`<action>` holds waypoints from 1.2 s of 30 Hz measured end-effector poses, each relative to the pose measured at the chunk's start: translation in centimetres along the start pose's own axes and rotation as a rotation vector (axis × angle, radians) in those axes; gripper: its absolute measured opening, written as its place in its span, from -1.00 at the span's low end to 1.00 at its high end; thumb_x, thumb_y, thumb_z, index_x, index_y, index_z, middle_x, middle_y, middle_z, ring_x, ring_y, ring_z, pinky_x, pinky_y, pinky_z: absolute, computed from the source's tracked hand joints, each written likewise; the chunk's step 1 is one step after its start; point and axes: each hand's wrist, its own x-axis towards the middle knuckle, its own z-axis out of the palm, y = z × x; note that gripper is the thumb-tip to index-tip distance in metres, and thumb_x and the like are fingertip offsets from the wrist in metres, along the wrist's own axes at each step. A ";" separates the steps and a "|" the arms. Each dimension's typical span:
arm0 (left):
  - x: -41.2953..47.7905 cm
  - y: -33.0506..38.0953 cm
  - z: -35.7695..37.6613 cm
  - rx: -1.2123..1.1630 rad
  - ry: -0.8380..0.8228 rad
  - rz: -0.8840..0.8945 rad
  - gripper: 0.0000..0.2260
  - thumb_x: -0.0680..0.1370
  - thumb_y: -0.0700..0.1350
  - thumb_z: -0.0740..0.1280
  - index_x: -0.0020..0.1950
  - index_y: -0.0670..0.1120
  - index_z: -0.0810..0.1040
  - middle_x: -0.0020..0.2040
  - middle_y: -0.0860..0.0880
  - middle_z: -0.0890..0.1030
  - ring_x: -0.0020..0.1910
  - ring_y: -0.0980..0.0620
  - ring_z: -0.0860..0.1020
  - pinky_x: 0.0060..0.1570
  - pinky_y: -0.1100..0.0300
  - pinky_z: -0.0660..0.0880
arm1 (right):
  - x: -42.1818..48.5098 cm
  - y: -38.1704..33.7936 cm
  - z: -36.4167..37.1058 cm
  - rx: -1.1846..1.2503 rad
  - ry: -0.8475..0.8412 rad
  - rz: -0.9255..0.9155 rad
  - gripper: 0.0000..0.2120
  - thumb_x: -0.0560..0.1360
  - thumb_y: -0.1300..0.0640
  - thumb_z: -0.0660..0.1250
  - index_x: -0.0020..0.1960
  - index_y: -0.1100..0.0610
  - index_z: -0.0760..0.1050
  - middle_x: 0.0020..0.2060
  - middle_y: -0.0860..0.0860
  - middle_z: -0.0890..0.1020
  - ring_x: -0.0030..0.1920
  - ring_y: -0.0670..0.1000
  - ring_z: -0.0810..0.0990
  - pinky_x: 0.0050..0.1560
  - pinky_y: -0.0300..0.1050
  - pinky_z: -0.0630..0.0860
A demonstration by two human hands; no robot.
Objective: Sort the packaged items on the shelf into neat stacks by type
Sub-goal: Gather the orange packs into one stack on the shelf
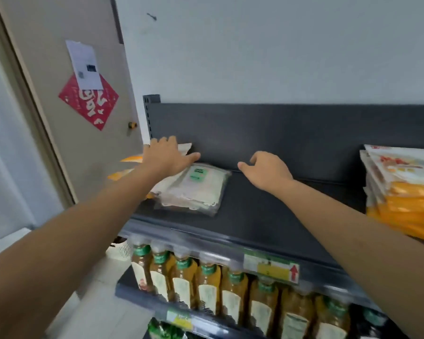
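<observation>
Grey shelf (267,211) carries white packets (196,189) at its left and orange packets (402,192) at its right. The left hand (165,156) rests on the white ones, grip wide; the right hand (267,171) hangs between both stacks, grip loose, empty.

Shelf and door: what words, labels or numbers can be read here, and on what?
No text reads clearly.
Red sign on the door: one white character, too stylised to read.
Paper note: print too small.
Packet, green label: blurred.
Price tag: red up arrow, text blurred.
Bottles, labels: blurred.
</observation>
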 end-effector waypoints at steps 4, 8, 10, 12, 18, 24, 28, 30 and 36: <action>2.9 -7.7 0.5 -0.003 -0.057 -0.051 -0.22 0.48 0.43 0.06 0.41 -0.17 0.32 0.34 -0.21 0.45 0.31 -0.25 0.40 0.24 -0.10 0.32 | 1.9 -6.3 4.6 0.076 0.023 0.070 -0.57 0.58 -0.12 0.18 -0.34 0.14 0.35 -0.44 0.04 0.47 -0.37 0.09 0.46 -0.36 -0.10 0.33; 5.1 -12.1 1.2 -0.045 -0.137 -0.074 -0.18 0.47 0.45 0.04 0.47 -0.15 0.26 0.37 -0.19 0.44 0.33 -0.24 0.40 0.26 -0.08 0.31 | 3.8 -10.3 7.7 0.061 -0.015 0.125 -0.54 0.58 -0.12 0.16 -0.40 0.10 0.21 -0.50 -0.01 0.33 -0.47 0.01 0.34 -0.45 -0.15 0.23; 5.6 -13.3 2.0 -0.045 -0.179 -0.062 -0.15 0.45 0.48 0.04 0.49 -0.14 0.22 0.40 -0.18 0.42 0.35 -0.23 0.39 0.26 -0.07 0.31 | 4.6 -11.7 8.8 0.058 -0.042 0.153 -0.54 0.58 -0.12 0.15 -0.40 0.10 0.22 -0.50 -0.01 0.34 -0.47 0.00 0.33 -0.46 -0.16 0.20; 5.9 -14.0 2.7 -0.061 -0.219 -0.039 -0.12 0.43 0.50 0.06 0.51 -0.12 0.20 0.42 -0.17 0.40 0.36 -0.23 0.39 0.26 -0.06 0.31 | 5.1 -12.6 10.1 0.070 -0.073 0.168 -0.54 0.59 -0.10 0.14 -0.40 0.10 0.22 -0.48 -0.01 0.35 -0.46 -0.01 0.34 -0.46 -0.16 0.18; 7.3 -14.6 3.8 -0.191 -0.265 -0.057 -0.08 0.40 0.52 0.06 0.53 -0.12 0.17 0.46 -0.15 0.36 0.38 -0.21 0.38 0.28 -0.07 0.32 | 6.7 -14.2 13.0 0.080 -0.138 0.176 -0.54 0.60 -0.15 0.05 -0.37 0.08 0.28 -0.42 -0.03 0.39 -0.36 0.02 0.40 -0.43 -0.13 0.21; 9.3 -15.3 5.6 -0.472 -0.364 -0.100 -0.05 0.34 0.51 0.21 0.48 -0.16 0.26 0.43 -0.17 0.38 0.34 -0.21 0.41 0.32 -0.13 0.34 | 8.1 -15.3 13.7 0.165 -0.134 0.219 -0.61 0.63 -0.06 0.11 -0.25 0.17 0.35 -0.32 -0.01 0.44 -0.26 0.04 0.45 -0.37 -0.13 0.29; 9.1 -14.7 5.8 -0.538 -0.286 -0.062 -0.19 0.32 0.42 0.35 0.33 -0.15 0.40 0.26 -0.12 0.51 0.16 -0.14 0.50 0.15 0.02 0.43 | 7.9 -14.8 14.1 0.285 -0.035 0.268 -0.60 0.57 0.03 0.24 -0.40 0.10 0.26 -0.45 -0.02 0.34 -0.43 -0.02 0.31 -0.47 -0.13 0.17; 8.7 -13.9 5.1 -0.518 -0.228 -0.023 -0.26 0.40 0.34 0.36 0.37 -0.14 0.37 0.29 -0.11 0.49 0.20 -0.15 0.47 0.08 0.07 0.40 | 7.5 -14.4 13.2 0.318 -0.002 0.264 -0.58 0.55 0.09 0.25 -0.44 0.11 0.22 -0.50 0.00 0.28 -0.48 -0.01 0.25 -0.48 -0.13 0.13; 7.9 -9.1 3.3 -0.525 -0.210 0.156 -0.37 0.36 0.42 0.32 0.09 -0.10 0.46 -0.11 -0.01 0.50 -0.09 -0.06 0.48 -0.25 0.11 0.33 | 4.6 -11.5 8.0 0.276 0.113 0.311 -0.58 0.55 0.08 0.24 -0.41 0.10 0.17 -0.49 0.00 0.24 -0.50 -0.01 0.21 -0.46 -0.13 0.14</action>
